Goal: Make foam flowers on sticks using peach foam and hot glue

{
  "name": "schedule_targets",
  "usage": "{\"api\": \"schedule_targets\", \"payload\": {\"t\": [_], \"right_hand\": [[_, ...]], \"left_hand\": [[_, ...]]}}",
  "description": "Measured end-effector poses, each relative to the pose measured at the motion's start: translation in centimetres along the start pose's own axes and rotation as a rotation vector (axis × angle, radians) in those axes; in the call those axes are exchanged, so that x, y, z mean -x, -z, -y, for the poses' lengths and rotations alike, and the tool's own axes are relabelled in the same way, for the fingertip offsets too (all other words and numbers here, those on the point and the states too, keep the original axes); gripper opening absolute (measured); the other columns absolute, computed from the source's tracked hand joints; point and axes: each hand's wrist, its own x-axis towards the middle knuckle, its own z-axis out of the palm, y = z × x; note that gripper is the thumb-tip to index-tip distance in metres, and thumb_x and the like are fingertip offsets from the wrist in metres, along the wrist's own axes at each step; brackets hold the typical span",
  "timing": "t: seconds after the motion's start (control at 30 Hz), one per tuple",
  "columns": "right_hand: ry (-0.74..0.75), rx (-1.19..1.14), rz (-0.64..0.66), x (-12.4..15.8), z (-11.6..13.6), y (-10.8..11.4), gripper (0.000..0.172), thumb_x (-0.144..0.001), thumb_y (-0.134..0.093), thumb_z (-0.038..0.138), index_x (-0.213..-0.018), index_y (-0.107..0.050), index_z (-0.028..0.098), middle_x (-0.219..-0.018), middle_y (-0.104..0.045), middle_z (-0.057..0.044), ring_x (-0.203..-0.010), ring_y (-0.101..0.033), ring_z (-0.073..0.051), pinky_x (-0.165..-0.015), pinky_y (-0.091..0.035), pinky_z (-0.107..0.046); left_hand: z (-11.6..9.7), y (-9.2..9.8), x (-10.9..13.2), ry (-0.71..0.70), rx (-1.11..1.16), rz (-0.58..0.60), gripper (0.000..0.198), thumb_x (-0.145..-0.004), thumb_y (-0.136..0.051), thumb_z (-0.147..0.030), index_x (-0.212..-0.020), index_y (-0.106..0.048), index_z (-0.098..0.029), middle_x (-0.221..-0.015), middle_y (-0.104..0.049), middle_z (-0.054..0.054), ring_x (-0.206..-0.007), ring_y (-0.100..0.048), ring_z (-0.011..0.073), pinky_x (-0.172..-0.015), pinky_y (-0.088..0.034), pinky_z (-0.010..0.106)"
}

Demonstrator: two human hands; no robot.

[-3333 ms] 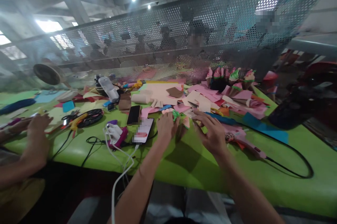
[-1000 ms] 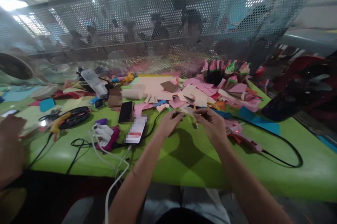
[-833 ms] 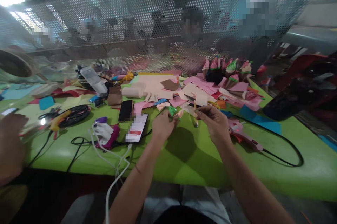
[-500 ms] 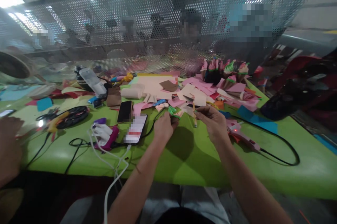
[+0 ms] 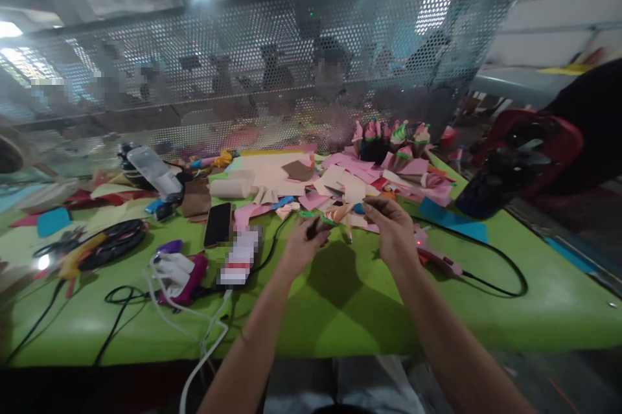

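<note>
My left hand (image 5: pixel 304 244) is closed around a small craft ice-cream cone (image 5: pixel 336 213). Its peach swirl with green edging points right, and the dark brown part is mostly hidden in my fingers. My right hand (image 5: pixel 392 226) is raised to the right of it, thumb and fingertips pinched together. A small blue bit (image 5: pixel 358 208) shows at those fingertips; whether it is held or lies behind them, I cannot tell. Between the hands a yellow pencil (image 5: pixel 348 231) lies on the green tabletop (image 5: pixel 340 323). A pink glue gun (image 5: pixel 442 260) with a red light rests right of my right hand.
Similar cones (image 5: pixel 389 135) stand grouped at the back, beside scattered paper pieces (image 5: pixel 350 164). On the left are two phones, one a black phone (image 5: pixel 218 225), white cables (image 5: pixel 214 336), a roll of black tape (image 5: pixel 114 244) and a clear bottle (image 5: pixel 154 171). A dark tumbler (image 5: pixel 479 194) stands right.
The view has shifted right. In my left hand the cone has turned, so its peach swirl shows. My right hand has drawn slightly right, away from the pencil, which stays put.
</note>
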Motion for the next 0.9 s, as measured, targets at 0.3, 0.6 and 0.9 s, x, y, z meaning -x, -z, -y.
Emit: {"api": "schedule_targets", "payload": {"t": [0.3,0.6,0.9], "right_hand": [[-0.024,-0.106,-0.065,-0.4,-0.4,0.1,0.027,-0.061,-0.084,0.034,-0.083,-0.074,0.022,-0.073,-0.069,0.001,-0.062,-0.060,-0.012,-0.061,-0.049,-0.028],[-0.069,-0.122,-0.040,-0.2,-0.2,-0.2,0.031,-0.059,-0.085,0.039,-0.083,-0.075,0.021,-0.076,-0.074,-0.002,-0.065,-0.065,-0.016,-0.065,-0.054,-0.032],[-0.087,-0.156,-0.016,0.0,-0.1,-0.2,0.029,-0.059,-0.086,0.037,-0.080,-0.075,0.021,-0.075,-0.073,-0.002,-0.065,-0.063,-0.015,-0.063,-0.052,-0.030]], "left_hand": [[-0.8,-0.1,0.4,0.132,0.404,0.154,0.058,-0.073,-0.073,-0.036,-0.122,-0.045,-0.021,-0.095,-0.062,0.002,-0.070,-0.062,0.0123,-0.060,-0.052,0.026],[-1.2,0.1,0.5,0.033,0.282,0.217,0.050,-0.077,-0.068,-0.029,-0.124,-0.050,-0.019,-0.117,-0.067,0.009,-0.109,-0.062,0.0215,-0.095,-0.049,0.036],[-1.9,0.4,0.9,0.035,0.184,0.209,0.045,-0.085,-0.060,-0.048,-0.122,-0.062,-0.022,-0.106,-0.070,0.007,-0.101,-0.062,0.0243,-0.091,-0.049,0.037]]}}
